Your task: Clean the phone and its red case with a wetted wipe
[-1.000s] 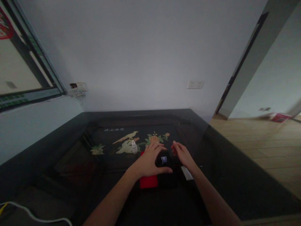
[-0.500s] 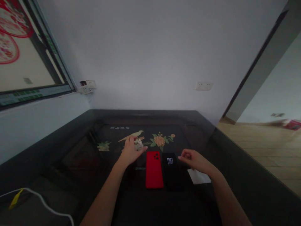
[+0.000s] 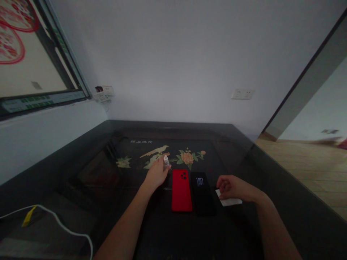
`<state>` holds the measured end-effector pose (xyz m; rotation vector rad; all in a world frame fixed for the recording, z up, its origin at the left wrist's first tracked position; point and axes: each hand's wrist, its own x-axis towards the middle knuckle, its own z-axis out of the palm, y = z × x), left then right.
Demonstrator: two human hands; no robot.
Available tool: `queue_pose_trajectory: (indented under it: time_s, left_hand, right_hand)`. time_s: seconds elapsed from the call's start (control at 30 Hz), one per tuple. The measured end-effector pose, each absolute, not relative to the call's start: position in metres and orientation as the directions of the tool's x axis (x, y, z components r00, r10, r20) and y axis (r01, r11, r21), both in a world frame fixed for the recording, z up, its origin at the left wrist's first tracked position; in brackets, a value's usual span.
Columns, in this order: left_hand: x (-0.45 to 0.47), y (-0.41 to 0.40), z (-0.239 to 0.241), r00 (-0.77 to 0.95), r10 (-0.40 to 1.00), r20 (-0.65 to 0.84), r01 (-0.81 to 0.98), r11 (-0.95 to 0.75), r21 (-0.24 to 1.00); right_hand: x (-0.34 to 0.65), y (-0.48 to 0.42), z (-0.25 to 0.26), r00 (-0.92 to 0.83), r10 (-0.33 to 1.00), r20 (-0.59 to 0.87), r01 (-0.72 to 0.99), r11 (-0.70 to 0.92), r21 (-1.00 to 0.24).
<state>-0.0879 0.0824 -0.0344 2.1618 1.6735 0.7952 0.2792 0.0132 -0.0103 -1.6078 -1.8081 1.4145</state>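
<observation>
My left hand point(image 3: 157, 172) is wrapped around a small clear bottle point(image 3: 166, 162) with a pale tip, held upright over the tabletop picture. My right hand point(image 3: 230, 187) has curled fingers, with the thumb down on the white sheet of paper or tissue point(image 3: 232, 202), gripping near its left corner. Between the hands lies a red phone or phone case point(image 3: 181, 193), its camera end facing away from me. Close beside it, to the right, is a black phone point(image 3: 202, 198) whose screen shows 1007.
The dark glossy table point(image 3: 173, 234) carries a bird-and-flower picture point(image 3: 187, 158). A white cable point(image 3: 62, 227) with a yellow tag point(image 3: 28, 216) runs along the left. Behind is a wall with sockets point(image 3: 243, 94); a window point(image 3: 40, 54) is at upper left.
My left hand has closed around the small bottle from an open reach. My right hand has moved right and down onto the white sheet, which has shifted slightly toward the black phone.
</observation>
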Motion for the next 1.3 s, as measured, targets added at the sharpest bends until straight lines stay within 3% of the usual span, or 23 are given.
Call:
queue_pose_trajectory:
  time_s: [0.2, 0.4, 0.57, 0.67, 0.8, 1.07, 1.3]
  left_hand:
    - [-0.069, 0.064, -0.013, 0.244, 0.905, 0.348, 0.674, -0.416, 0.61]
    - [-0.056, 0.041, 0.015, 0.467, 0.824, 0.32, 0.655, -0.566, 0.5]
    - [-0.047, 0.032, 0.019, 0.602, 0.754, 0.263, 0.611, -0.647, 0.456]
    - [-0.041, 0.029, 0.015, 0.654, 0.705, 0.275, 0.576, -0.699, 0.423]
    - [-0.036, 0.026, 0.01, 0.689, 0.67, 0.275, 0.559, -0.733, 0.387]
    - [-0.033, 0.025, 0.008, 0.682, 0.674, 0.283, 0.6, -0.737, 0.31]
    - [-0.034, 0.022, 0.009, 0.679, 0.708, 0.195, 0.648, -0.702, 0.295]
  right_hand:
    - [0.261, 0.018, -0.015, -0.321, 0.912, -0.254, 0.485, -0.072, -0.872]
    - [0.256, 0.02, -0.006, -0.292, 0.941, -0.169, 0.461, -0.017, -0.887]
    - [0.229, 0.022, -0.002, -0.103, 0.991, 0.088, 0.346, 0.119, -0.931]
    - [0.205, 0.017, -0.006, -0.218, 0.966, 0.139, 0.24, 0.192, -0.952]
    - [0.188, 0.01, -0.012, -0.307, 0.946, 0.105, 0.279, 0.195, -0.94]
    - [0.188, 0.013, -0.017, -0.259, 0.961, 0.1, 0.26, 0.169, -0.951]
    - [0.189, 0.014, -0.025, -0.279, 0.954, 0.106, 0.163, 0.156, -0.974]
